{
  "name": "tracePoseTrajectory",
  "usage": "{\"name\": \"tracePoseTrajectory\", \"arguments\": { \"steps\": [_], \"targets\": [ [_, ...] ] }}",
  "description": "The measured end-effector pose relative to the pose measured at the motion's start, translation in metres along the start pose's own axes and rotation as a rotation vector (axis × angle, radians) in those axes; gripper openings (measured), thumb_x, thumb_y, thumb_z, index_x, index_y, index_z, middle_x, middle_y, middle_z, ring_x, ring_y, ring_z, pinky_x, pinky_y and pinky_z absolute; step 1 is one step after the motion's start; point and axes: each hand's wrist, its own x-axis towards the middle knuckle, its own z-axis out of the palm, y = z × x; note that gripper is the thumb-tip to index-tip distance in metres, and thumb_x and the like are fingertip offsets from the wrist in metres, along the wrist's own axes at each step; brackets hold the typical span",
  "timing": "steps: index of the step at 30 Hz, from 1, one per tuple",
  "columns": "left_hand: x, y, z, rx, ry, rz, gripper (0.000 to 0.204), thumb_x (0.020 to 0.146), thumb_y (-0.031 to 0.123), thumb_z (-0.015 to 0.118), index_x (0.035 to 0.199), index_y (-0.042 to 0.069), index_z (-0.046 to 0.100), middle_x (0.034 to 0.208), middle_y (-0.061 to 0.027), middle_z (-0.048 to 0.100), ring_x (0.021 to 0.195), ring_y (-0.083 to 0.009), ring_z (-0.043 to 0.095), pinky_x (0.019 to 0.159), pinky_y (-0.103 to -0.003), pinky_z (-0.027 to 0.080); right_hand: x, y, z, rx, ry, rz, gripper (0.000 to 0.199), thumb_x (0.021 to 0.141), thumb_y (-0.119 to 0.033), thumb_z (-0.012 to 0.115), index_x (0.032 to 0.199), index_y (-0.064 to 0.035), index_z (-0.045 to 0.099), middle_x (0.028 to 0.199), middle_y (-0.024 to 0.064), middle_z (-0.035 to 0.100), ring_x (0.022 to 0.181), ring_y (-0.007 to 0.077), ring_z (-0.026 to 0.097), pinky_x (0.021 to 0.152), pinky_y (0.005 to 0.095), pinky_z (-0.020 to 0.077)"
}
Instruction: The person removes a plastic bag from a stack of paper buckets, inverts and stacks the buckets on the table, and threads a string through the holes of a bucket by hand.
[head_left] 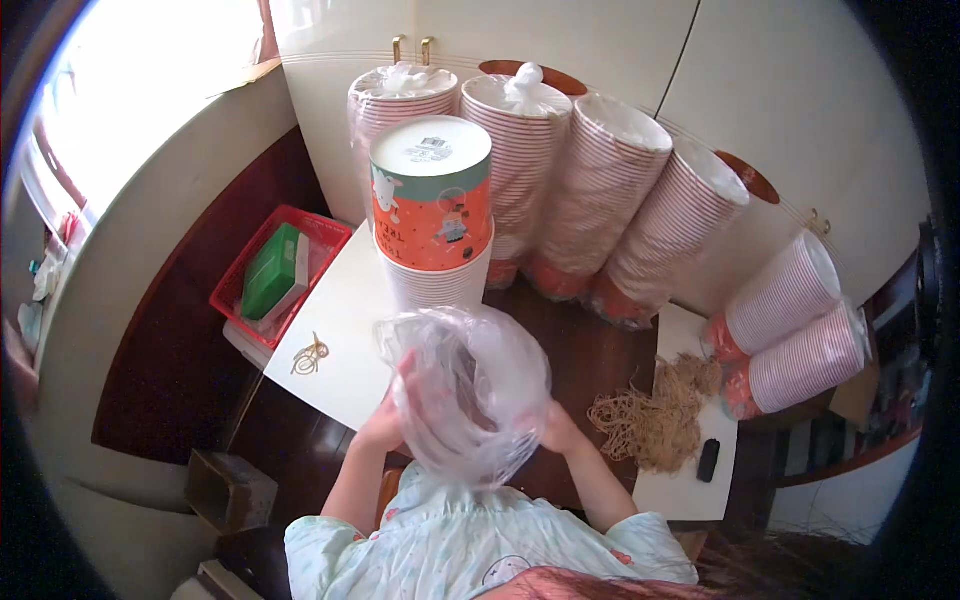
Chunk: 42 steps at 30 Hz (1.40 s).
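Both hands, left hand [392,415] and right hand [556,430], grip an open clear plastic bag [465,385]; the cup stack [433,215] at mid-surface remains unbagged.

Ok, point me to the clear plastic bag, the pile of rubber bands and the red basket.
clear plastic bag [470,385]: head view, middle of the crumpled film.
pile of rubber bands [655,420]: head view, centre of the tan heap.
red basket [232,290]: head view, its near-left rim.

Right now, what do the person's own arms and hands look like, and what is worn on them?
Both forearms are bare, entering from the lower edge. The left hand and right hand show no gloves; rings or a watch cannot be made out. Short, loose sleeves of a pale mint-green patterned top end at about the elbows.
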Motion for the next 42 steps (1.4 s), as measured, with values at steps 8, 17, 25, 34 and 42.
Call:
{"name": "tracePoseTrajectory", "arguments": {
  "steps": [8,17,25,34,42],
  "targets": [
    [-0.01,0.003,0.014,0.477,0.343,-0.139,0.031,0.074,0.002,0.06,0.105,0.003,0.058,0.099,-0.0041,0.061,0.091,-0.0148,0.057,0.08,-0.03,0.046,0.017,-0.006,0.057,-0.664,-0.068,-0.275,0.043,0.074,-0.024,0.064,0.112,-0.0055,0.053,0.115,0.0146,0.051,0.108,0.0306,0.047,0.092,0.0396,0.0373],
    [-0.011,0.095,-0.122,0.199,0.894,0.57,0.041,0.072,-0.006,0.047,0.112,0.002,0.048,0.104,-0.0064,0.055,0.093,-0.0159,0.054,0.079,-0.027,0.045,0.009,0.006,0.044,-0.479,0.152,-0.125,0.031,0.078,-0.016,0.063,0.105,-0.0042,0.055,0.112,0.012,0.053,0.106,0.0267,0.051,0.09,0.0336,0.0407],
    [0.031,0.048,-0.285,0.012,1.071,0.106,0.035,0.081,0.019,0.053,0.111,0.003,0.048,0.098,-0.0103,0.055,0.086,-0.0227,0.055,0.085,-0.038,0.045,0.0,0.027,0.056,-0.413,0.049,-0.05,0.03,0.079,-0.018,0.063,0.105,-0.0047,0.056,0.111,0.0112,0.054,0.103,0.0246,0.053,0.083,0.031,0.0437],
    [0.035,0.024,-0.182,-0.288,1.064,0.047,0.055,0.08,0.024,0.053,0.127,0.006,0.03,0.131,-0.0116,0.031,0.105,-0.029,0.042,0.088,-0.044,0.039,-0.01,0.05,0.03,-0.294,0.209,0.082,0.029,0.079,-0.015,0.063,0.105,-0.0051,0.056,0.103,0.009,0.056,0.092,0.0193,0.055,0.079,0.0303,0.0455],
    [0.076,0.145,-0.015,0.716,0.602,0.651,0.053,0.084,0.016,0.051,0.13,0.005,0.028,0.128,-0.0118,0.036,0.122,-0.0229,0.033,0.1,-0.034,0.028,0.018,0.057,0.025,-0.234,0.168,0.095,0.04,0.077,-0.015,0.065,0.113,-0.005,0.05,0.108,0.0095,0.055,0.096,0.0191,0.054,0.083,0.0314,0.0446]
  ]
}}
